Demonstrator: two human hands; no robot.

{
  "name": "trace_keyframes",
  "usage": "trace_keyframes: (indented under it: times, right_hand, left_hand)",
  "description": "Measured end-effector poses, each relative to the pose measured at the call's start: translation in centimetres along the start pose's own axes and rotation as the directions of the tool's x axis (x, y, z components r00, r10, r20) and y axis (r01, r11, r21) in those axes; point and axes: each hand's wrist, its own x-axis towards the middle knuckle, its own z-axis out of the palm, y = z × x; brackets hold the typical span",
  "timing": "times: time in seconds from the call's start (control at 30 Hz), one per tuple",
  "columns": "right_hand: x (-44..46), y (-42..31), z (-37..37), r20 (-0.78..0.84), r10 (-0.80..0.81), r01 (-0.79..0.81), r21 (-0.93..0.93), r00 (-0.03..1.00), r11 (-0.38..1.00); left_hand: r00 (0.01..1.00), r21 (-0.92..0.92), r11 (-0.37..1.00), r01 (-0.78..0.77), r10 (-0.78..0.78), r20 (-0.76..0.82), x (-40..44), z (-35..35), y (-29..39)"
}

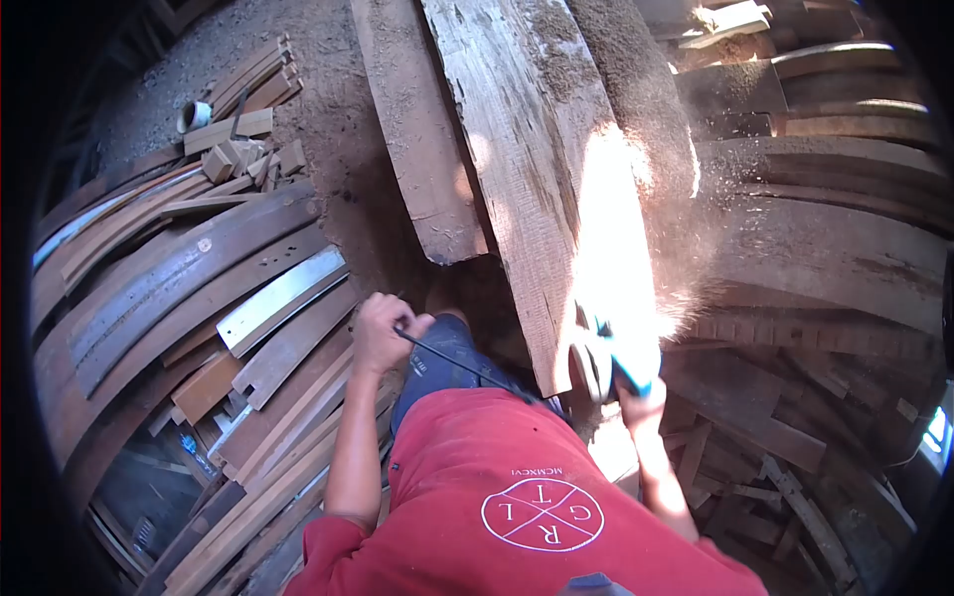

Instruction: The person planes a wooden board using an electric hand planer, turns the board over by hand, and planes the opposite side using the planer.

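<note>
A long, rough plank [527, 179] runs away from my body, its near end by my waist. On its right edge, my right hand [641, 402] is closed around a blue power tool [631, 363] that looks like an electric planer. Glare washes out much of the tool and the wood ahead of it. Chips and dust [686, 298] spray out to the right. My left hand [383, 333], left of the plank, is closed on a black power cord [467, 370], which crosses in front of my shirt toward the tool side.
A second board [417, 129] lies left of the plank. Stacked timber and offcuts [199, 288] fill the left side, with a roll of tape [193, 117] behind them. More boards [825, 238] lie to the right, and sawdust [636, 79] covers the far right of the plank.
</note>
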Motion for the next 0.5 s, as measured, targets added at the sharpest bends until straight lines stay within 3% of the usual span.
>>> trace_keyframes:
  times: [0.03, 0.07, 0.13, 0.2, 0.23, 0.3, 0.33, 0.4, 0.43, 0.5]
  right_hand:
    - [-3.5, 1.5, -1.9, 0.107, 0.017, -0.019, 0.024, 0.994, 1.0]
    - [-6.3, 2.2, -2.5, 0.078, 0.013, -0.016, 0.044, 0.997, 0.999]
    - [-7.5, 2.6, -2.8, 0.048, 0.011, -0.014, 0.064, 0.999, 0.998]
    - [-5.6, 1.9, -2.5, 0.089, 0.149, -0.149, -0.011, 0.985, 0.989]
    - [-4.1, 2.0, -2.2, 0.14, 0.242, -0.257, 0.103, 0.96, 0.961]
    - [0.1, 0.0, -0.7, 0.029, 0.127, -0.13, 0.139, 0.991, 0.982]
    - [3.3, -0.8, 0.7, -0.089, -0.057, 0.076, 0.235, 0.994, 0.969]
    - [9.0, -2.9, 2.5, -0.167, -0.179, 0.216, 0.241, 0.97, 0.946]
    - [11.3, -4.9, 2.6, -0.15, -0.167, 0.197, 0.218, 0.975, 0.956]
    - [15.8, -9.6, 2.6, -0.136, -0.162, 0.182, 0.15, 0.977, 0.972]
  left_hand:
    - [0.987, 0.006, 0.995, -0.099, 0.098, 0.129, -0.4, 0.7, 0.8]
    - [0.948, -0.001, 0.98, -0.198, 0.192, 0.255, -0.7, 1.4, 1.6]
    - [0.943, -0.046, 0.977, -0.209, 0.214, 0.253, -1.7, 3.9, 2.7]
    - [0.94, -0.094, 0.977, -0.194, 0.212, 0.268, -1.9, 5.0, 3.4]
    - [0.938, -0.091, 0.976, -0.197, 0.215, 0.271, -1.6, 4.9, 3.5]
    - [0.957, -0.08, 0.992, -0.099, 0.117, 0.264, -0.6, 4.3, 3.1]
    - [0.957, -0.079, 0.992, -0.099, 0.116, 0.266, 0.1, 3.9, 2.8]
    - [0.986, -0.062, 0.996, -0.071, 0.08, 0.149, 1.4, 2.8, 1.7]
    - [0.985, -0.06, 0.996, -0.066, 0.074, 0.154, 2.0, 2.2, 1.2]
    - [0.999, -0.103, 0.994, -0.03, 0.028, -0.027, 3.0, 1.2, -0.1]
